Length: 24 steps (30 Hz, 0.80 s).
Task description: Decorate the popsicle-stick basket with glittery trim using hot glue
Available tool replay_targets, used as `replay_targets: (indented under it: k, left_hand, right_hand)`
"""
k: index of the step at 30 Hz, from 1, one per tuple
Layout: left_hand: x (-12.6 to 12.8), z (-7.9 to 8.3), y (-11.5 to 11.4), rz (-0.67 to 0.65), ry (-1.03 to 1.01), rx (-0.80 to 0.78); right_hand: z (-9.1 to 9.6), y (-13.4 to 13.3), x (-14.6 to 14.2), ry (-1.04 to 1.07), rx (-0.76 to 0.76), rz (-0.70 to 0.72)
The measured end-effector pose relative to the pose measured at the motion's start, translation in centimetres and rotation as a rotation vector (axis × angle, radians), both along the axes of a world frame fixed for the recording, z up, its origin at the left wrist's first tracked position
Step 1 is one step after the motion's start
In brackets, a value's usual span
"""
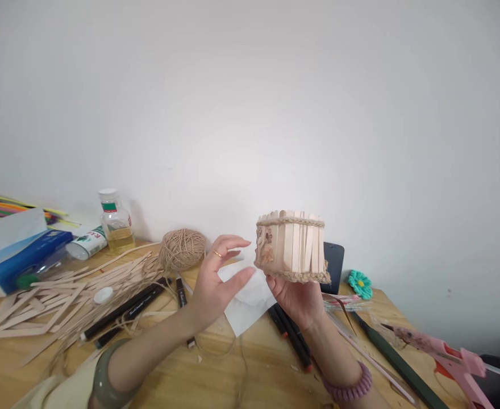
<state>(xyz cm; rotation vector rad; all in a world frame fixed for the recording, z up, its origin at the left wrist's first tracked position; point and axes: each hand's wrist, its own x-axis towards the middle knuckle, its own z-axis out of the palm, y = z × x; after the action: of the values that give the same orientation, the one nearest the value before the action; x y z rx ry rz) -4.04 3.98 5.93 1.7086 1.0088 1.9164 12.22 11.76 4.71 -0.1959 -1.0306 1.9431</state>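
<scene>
My right hand (296, 300) holds up a small box (291, 246) made of upright wooden craft sticks, bound with twine bands at top and bottom. It grips the box from below, above the wooden table (216, 375). My left hand (216, 278) hovers just left of the box with fingers spread and holds nothing; a ring sits on one finger. A green bangle is on my left wrist and a pink bracelet on my right. A sheet of white paper (250, 307) lies under both hands.
A ball of twine (182, 248), a heap of loose craft sticks (75, 292), black markers (126, 309) and a glass bottle (116, 222) lie left. A phone (333, 264), a teal flower (359, 284) and a pink glue gun (446, 355) lie right. A white wall stands behind.
</scene>
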Motion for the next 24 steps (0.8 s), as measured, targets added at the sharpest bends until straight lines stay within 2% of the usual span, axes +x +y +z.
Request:
replay_targets:
  k: [4,7,10,13,17,21,24]
  left_hand:
    - [-1.2,1.0,-0.2,-0.097,0.291,-0.013]
    - [-1.8,2.1,-0.8,-0.118,0.499,-0.058]
    - [-2.0,2.9,-1.4,-0.051,0.643,-0.057]
    - [-2.0,2.9,-1.7,0.061,0.759,0.002]
    - [-2.1,1.7,-2.3,0.097,0.91,0.05]
    - [-2.2,-0.9,-3.5,0.032,0.956,0.047]
    - [-2.1,-3.6,-4.0,-0.001,1.065,0.133]
  right_hand:
    - [0.4,-0.7,-0.2,-0.052,0.024,-0.005]
    - [0.4,-1.0,-0.6,-0.115,0.046,-0.024]
    - [0.4,-1.0,-1.0,-0.202,0.062,-0.056]
    - [0.4,-1.0,-0.9,-0.354,0.075,-0.057]
    - [0.7,-1.4,1.2,-0.61,0.108,-0.127]
    - [0.7,-1.9,5.0,-0.83,0.185,-0.394]
    - [0.3,-2.5,7.7,-0.899,0.238,-0.575]
